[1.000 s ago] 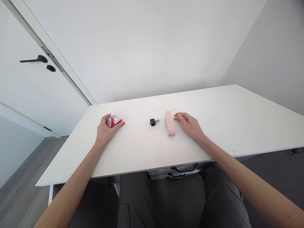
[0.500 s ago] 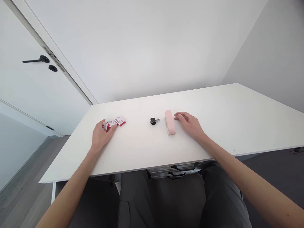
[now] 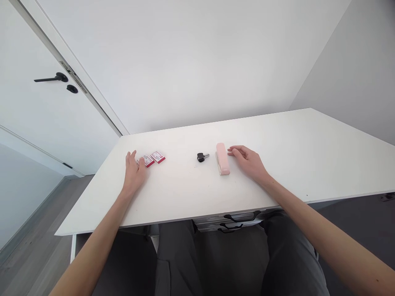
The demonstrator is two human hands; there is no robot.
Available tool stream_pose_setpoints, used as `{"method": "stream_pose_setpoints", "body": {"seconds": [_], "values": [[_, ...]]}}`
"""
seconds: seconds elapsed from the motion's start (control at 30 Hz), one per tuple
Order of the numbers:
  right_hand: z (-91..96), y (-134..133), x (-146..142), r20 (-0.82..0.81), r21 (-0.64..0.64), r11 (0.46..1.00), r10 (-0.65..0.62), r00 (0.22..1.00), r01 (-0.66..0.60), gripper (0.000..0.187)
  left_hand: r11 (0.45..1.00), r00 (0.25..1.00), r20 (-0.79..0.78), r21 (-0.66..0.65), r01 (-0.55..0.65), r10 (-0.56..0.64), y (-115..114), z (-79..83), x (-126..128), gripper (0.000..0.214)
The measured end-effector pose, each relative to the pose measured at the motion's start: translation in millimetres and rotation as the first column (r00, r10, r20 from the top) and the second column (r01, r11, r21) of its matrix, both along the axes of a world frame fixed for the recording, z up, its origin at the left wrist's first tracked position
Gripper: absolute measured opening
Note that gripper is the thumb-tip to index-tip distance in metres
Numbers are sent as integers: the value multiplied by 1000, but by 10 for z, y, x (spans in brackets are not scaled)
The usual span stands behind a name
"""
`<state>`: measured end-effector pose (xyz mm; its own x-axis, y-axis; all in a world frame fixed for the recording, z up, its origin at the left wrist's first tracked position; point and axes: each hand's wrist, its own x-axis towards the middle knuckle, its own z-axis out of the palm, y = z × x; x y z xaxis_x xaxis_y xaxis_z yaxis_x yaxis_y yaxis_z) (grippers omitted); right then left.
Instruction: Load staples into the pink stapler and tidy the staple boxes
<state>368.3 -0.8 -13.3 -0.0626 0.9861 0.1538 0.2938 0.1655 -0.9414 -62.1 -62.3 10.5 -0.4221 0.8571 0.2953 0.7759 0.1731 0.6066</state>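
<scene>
My left hand [image 3: 133,176] is at the left of the white table, fingers apart, beside small red-and-white boxes. One box [image 3: 148,160] lies by my thumb, with part of another seemingly behind the hand; whether I touch them is unclear. A further red-and-white box [image 3: 158,156] lies just to the right. Near the middle is a black key fob with a metal key [image 3: 201,157]. To its right a pink stapler [image 3: 222,158] lies lengthwise, pointing away from me. My right hand [image 3: 247,161] rests just right of the stapler, holding nothing, its fingers loosely bent and apart.
The white table [image 3: 277,139] runs along a white wall [image 3: 197,61]. At the left stands a white door with a black handle [image 3: 51,77]. Under the front edge are drawers with black handles [image 3: 240,216], close to my legs [image 3: 177,259].
My left hand has opened and drawn back from the boxes, which it covered more before. The right hand stays beside the stapler. The whole view has shifted slightly.
</scene>
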Motion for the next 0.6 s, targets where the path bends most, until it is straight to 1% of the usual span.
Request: {"method": "stream_pose_setpoints", "body": {"seconds": [0.03,0.1,0.13,0.17,0.2,0.23,0.3,0.37,0.47,0.5,0.53,0.57,0.6], "values": [[1,-1,-2,-2,0,1000,1,1000,-1,30,1000,999,-45,30,9,-7,-10,12,46,66],[-1,0,-6,-5,5,1000,2,1000,-2,30,990,980,-196,126,60,-34,-34,31,178,64],[-3,1,-8,-6,8,1000,2,1000,-2,30,977,957,-284,175,119,-66,-46,38,267,61],[-5,2,-10,-4,10,1000,3,1000,-3,30,958,927,-354,202,203,-122,-55,44,369,57],[-7,3,-11,-1,12,1000,2,1000,-2,30,933,891,-406,197,302,-203,-60,48,484,54],[-9,4,-12,3,11,1000,3,1000,-3,30,897,843,-444,167,410,-302,-60,52,607,50],[-13,7,-12,11,8,1000,3,1000,-3,29,800,726,-481,81,594,-491,-39,59,863,47],[-16,11,-12,16,10,1000,3,1000,-3,28,716,629,-489,12,698,-604,13,66,1099,49],[-19,18,-13,18,25,1000,5,1000,-5,28,611,495,-488,-103,785,-719,132,74,1359,51],[-19,20,-14,19,30,1000,5,1000,-5,28,587,462,-487,-136,798,-741,173,74,1415,51],[-19,21,-15,20,32,999,5,1000,-5,28,575,443,-486,-161,802,-754,211,72,1456,51],[-17,21,-15,20,32,999,5,1000,-5,28,577,440,-487,-175,798,-755,244,67,1484,52],[-14,20,-16,19,30,1000,5,1000,-5,28,592,451,-489,-180,786,-747,270,58,1501,53]]}}
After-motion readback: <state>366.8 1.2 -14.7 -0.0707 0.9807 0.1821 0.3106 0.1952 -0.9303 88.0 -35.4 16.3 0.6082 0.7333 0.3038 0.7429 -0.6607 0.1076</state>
